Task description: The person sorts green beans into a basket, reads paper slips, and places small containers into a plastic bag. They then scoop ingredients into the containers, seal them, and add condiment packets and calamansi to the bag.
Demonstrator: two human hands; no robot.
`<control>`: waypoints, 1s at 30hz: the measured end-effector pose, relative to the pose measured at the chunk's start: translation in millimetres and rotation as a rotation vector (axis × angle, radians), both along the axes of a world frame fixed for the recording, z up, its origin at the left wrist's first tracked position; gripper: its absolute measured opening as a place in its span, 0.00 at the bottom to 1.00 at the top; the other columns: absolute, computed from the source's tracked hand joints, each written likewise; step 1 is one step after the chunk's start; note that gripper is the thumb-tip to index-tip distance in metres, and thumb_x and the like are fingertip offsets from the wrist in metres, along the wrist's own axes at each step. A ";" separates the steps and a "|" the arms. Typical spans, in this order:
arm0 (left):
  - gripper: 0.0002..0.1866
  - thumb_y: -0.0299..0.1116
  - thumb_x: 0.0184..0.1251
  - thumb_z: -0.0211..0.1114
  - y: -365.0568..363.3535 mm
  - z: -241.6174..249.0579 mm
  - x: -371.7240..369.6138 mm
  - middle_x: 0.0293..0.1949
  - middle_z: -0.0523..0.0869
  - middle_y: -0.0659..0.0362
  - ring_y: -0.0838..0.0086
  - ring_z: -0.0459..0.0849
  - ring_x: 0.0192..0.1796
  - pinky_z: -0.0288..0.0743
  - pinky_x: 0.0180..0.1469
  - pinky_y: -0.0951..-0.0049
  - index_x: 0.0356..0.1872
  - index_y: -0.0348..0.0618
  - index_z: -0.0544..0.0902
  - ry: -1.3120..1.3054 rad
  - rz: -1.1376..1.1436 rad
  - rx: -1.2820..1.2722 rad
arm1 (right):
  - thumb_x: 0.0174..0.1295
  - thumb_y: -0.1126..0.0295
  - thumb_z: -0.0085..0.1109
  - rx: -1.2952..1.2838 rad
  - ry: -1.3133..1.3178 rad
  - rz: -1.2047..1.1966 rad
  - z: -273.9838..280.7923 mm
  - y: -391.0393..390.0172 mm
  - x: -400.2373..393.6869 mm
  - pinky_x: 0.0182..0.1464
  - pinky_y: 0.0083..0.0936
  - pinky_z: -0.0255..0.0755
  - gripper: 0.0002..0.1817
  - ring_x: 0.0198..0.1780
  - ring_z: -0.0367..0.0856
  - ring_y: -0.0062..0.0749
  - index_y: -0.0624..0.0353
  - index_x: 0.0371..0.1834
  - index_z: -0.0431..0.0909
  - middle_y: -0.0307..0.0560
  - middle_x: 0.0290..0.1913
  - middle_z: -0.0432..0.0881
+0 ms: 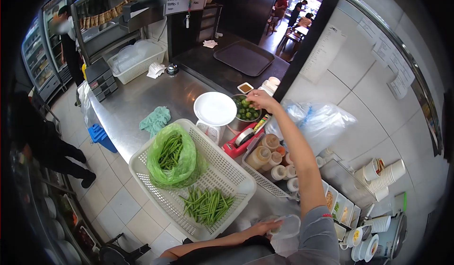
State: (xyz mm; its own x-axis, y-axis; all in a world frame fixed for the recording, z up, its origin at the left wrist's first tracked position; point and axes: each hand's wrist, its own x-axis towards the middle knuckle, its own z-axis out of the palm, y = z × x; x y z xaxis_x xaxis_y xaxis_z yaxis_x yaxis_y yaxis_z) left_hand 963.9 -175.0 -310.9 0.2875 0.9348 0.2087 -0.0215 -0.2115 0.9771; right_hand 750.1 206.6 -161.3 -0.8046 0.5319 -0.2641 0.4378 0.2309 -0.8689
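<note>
My right hand [261, 99] reaches over a metal bowl [249, 118] of small green limes [245, 110]. Its fingers are closed at the fruit and seem to pinch a lime. Low in the view, close to my body, my left hand [263, 229] grips a clear plastic container [288, 227]; what is inside it cannot be made out. A white perforated basket [236, 163] lies in front of me, bearing a green plastic bag [182, 170] of green beans and a loose pile of green beans [208, 206].
A white kitchen scale [215, 109] and a red tape dispenser [234, 147] stand by the bowl. Squeeze bottles [270, 142] crowd a crate at the right. A teal cloth [155, 121] lies on the steel counter. At the left stands a person in dark clothes [42, 132].
</note>
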 end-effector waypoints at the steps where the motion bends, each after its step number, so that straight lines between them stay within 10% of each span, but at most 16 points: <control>1: 0.39 0.16 0.54 0.59 3.8 -1.0 -1.1 0.66 0.67 0.56 0.70 0.81 0.47 0.76 0.44 0.74 0.69 0.53 0.60 0.035 0.044 0.069 | 0.56 0.66 0.60 -0.241 0.096 0.044 18.3 -13.6 21.1 0.36 0.26 0.77 0.12 0.35 0.82 0.28 0.54 0.42 0.72 0.47 0.40 0.83; 3: 0.39 0.18 0.54 0.62 4.7 30.6 -11.6 0.66 0.66 0.53 0.70 0.80 0.54 0.78 0.48 0.70 0.69 0.49 0.60 0.185 0.074 0.062 | 0.62 0.71 0.53 -0.599 0.269 0.152 50.3 -49.0 72.0 0.37 0.23 0.78 0.12 0.35 0.82 0.28 0.55 0.48 0.67 0.54 0.44 0.81; 9: 0.38 0.16 0.53 0.59 0.1 64.7 -30.2 0.61 0.67 0.49 0.74 0.84 0.33 0.79 0.38 0.77 0.68 0.45 0.61 -0.101 0.050 -0.120 | 0.59 0.73 0.56 -0.741 0.354 0.363 75.7 -163.5 246.1 0.39 0.20 0.77 0.12 0.37 0.81 0.26 0.61 0.45 0.71 0.55 0.49 0.79; 14: 0.41 0.15 0.51 0.60 -1.9 79.6 -31.7 0.67 0.60 0.49 0.78 0.82 0.34 0.75 0.34 0.79 0.70 0.43 0.57 -0.127 0.083 -0.268 | 0.53 0.71 0.65 -0.234 -0.020 0.269 38.6 -232.0 335.5 0.36 0.16 0.72 0.13 0.37 0.78 0.15 0.61 0.40 0.74 0.40 0.40 0.80; 22: 0.47 0.09 0.48 0.57 -1.3 99.0 -12.0 0.73 0.48 0.55 0.78 0.80 0.35 0.77 0.38 0.77 0.72 0.47 0.51 -0.018 0.066 -0.223 | 0.43 0.70 0.66 0.659 -0.272 0.263 -13.8 -292.1 355.5 0.37 0.38 0.77 0.14 0.35 0.82 0.49 0.64 0.33 0.76 0.58 0.35 0.81; 30: 0.48 0.14 0.46 0.60 -0.8 96.5 2.0 0.72 0.53 0.51 0.75 0.77 0.31 0.75 0.36 0.76 0.72 0.45 0.49 0.096 -0.073 -0.131 | 0.56 0.73 0.49 0.778 -0.444 0.314 -63.6 -285.4 373.9 0.33 0.41 0.77 0.10 0.34 0.83 0.50 0.66 0.37 0.76 0.57 0.33 0.81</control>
